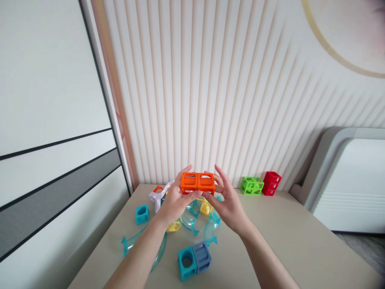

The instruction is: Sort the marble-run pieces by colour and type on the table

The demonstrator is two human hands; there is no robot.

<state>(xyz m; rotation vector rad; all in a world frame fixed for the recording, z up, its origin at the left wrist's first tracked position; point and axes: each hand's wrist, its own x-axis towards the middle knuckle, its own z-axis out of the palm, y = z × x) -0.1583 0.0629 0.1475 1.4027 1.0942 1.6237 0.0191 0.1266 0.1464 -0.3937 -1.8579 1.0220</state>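
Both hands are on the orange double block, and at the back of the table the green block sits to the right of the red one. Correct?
Not quite: the green block sits to the left of the red block, as the head view shows. The left hand and right hand are both on the orange double block.

pale ribbed wall behind – grey-banded white panelling left, grey-edged white board right

Bare forearms, bare hands
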